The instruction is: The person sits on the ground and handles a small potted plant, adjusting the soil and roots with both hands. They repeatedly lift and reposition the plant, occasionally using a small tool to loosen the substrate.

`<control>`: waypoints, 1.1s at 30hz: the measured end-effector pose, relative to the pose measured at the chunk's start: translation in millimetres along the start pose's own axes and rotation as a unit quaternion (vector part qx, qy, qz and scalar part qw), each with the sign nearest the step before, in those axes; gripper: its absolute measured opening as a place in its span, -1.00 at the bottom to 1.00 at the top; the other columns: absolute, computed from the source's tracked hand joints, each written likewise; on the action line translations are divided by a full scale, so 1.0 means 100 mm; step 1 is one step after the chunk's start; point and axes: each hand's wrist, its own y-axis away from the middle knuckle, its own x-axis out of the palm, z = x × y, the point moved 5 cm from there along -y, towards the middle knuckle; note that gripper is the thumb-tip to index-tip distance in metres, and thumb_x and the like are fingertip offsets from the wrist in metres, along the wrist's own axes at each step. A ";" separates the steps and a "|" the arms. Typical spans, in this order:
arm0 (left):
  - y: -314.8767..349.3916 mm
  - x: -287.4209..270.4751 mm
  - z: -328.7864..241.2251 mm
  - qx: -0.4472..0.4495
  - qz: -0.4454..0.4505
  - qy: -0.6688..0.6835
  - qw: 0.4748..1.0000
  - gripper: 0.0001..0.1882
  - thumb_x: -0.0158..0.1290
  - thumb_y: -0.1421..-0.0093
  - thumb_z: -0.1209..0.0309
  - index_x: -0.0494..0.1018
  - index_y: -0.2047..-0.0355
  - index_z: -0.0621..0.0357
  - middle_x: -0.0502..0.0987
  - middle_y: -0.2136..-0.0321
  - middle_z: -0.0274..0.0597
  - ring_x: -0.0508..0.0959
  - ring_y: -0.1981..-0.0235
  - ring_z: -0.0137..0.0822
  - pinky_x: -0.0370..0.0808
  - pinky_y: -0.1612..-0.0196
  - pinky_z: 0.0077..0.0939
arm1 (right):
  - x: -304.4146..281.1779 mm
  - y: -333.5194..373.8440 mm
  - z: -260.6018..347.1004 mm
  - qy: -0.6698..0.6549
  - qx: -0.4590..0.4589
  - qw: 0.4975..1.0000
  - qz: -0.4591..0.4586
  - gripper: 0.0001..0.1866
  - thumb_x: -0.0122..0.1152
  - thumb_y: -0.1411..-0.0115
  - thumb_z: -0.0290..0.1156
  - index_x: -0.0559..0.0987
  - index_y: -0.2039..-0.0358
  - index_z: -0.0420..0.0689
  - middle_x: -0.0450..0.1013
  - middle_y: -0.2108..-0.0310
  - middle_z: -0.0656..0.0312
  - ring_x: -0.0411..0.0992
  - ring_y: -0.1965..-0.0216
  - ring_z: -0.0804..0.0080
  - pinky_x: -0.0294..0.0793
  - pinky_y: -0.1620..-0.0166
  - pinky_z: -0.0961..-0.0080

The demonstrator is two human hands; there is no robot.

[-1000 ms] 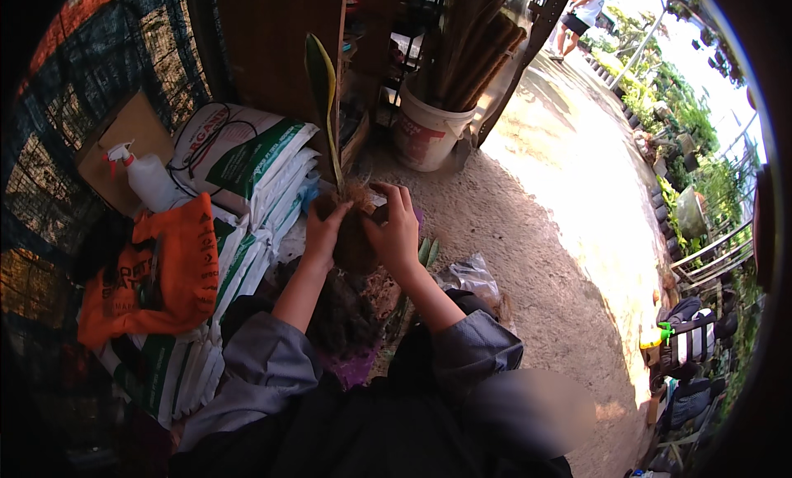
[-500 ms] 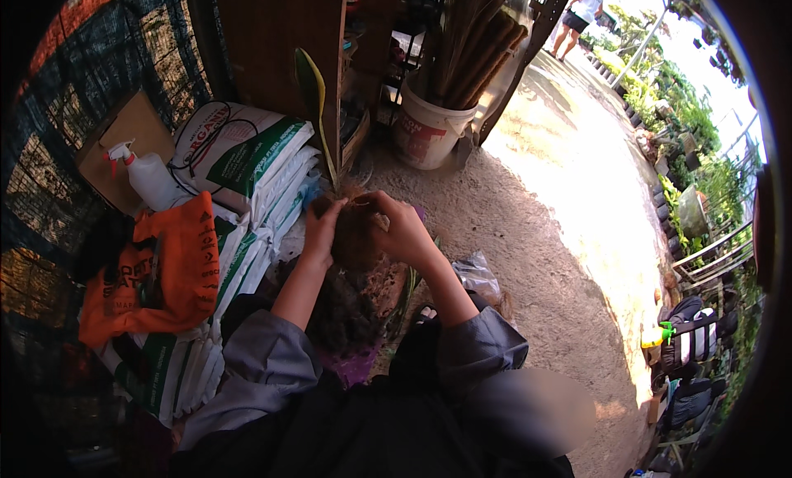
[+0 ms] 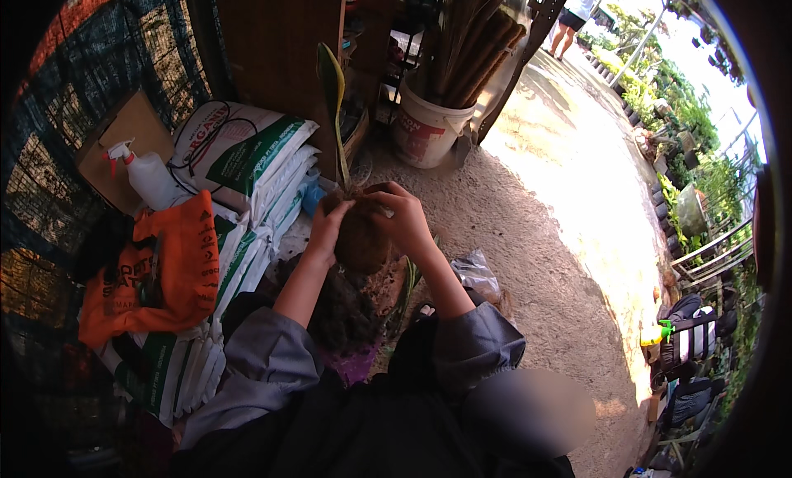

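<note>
Between my two hands is a brown fibrous ball (image 3: 361, 243), and one tall snake plant leaf (image 3: 332, 86) with yellow edges rises from its top. My left hand (image 3: 327, 222) grips the ball's upper left side, thumb near the leaf base. Curled over the upper right side is my right hand (image 3: 404, 218), its fingertips close to the same base. Below the ball lie a heap of dark fibre (image 3: 342, 309) and some brown crumbly material (image 3: 386, 284), over a purple sheet (image 3: 353, 364). Another green leaf (image 3: 407, 295) shows beside my right forearm.
Stacked white and green sacks (image 3: 247, 152) stand at left, with an orange bag (image 3: 157, 272) and a white spray bottle (image 3: 150, 174). Ahead is a white bucket (image 3: 427, 131) of long brown sticks. A clear plastic bag (image 3: 474, 272) lies at right. Another person (image 3: 575, 16) stands far off.
The ball has turned slightly, and its leaf now leans less to the left and sits further right. My right fingers have shifted over the top of the ball.
</note>
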 end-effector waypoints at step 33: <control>-0.01 -0.06 0.35 -0.098 0.097 0.131 0.982 -0.65 -0.27 -0.29 0.17 0.28 0.07 0.13 0.39 0.13 -0.18 0.41 0.10 -0.37 0.36 0.02 -0.43 | 0.15 0.11 -0.13 -0.195 0.193 0.950 0.152 -0.41 0.05 -0.18 -0.21 0.17 -0.16 -0.19 0.28 -0.06 -0.03 0.21 -0.13 0.28 0.15 -0.13 0.43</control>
